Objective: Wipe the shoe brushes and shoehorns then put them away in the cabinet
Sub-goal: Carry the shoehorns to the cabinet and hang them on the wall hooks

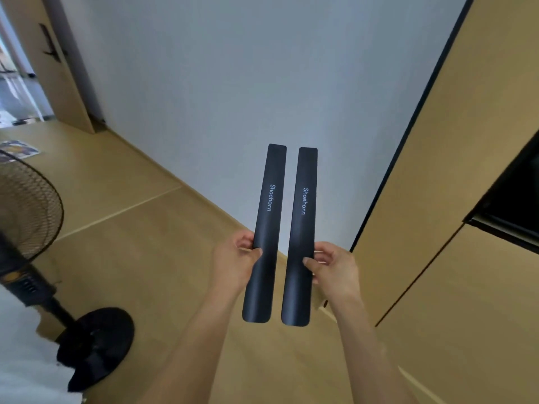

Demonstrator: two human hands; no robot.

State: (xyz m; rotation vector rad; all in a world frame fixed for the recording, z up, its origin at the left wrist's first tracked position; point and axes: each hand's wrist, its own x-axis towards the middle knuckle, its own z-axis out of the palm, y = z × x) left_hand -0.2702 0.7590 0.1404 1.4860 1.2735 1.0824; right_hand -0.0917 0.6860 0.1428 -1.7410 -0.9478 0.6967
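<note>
The left hand [236, 265] pinches one shoehorn [264, 234]; the right hand [335, 268] pinches another [300, 237], just left of the cabinet [466, 170]. They look light, stiff and slick; mid-shaft grips suit them.

Soft even daylight from left doorway [17, 71]; wide-angle edge bending, mild blur.

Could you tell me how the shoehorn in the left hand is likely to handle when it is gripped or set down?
The left shoehorn looks stiff: it stays straight though the left hand pinches it only near the middle. Thin and narrow, so probably light. Its smooth matte surface may slip.
</note>
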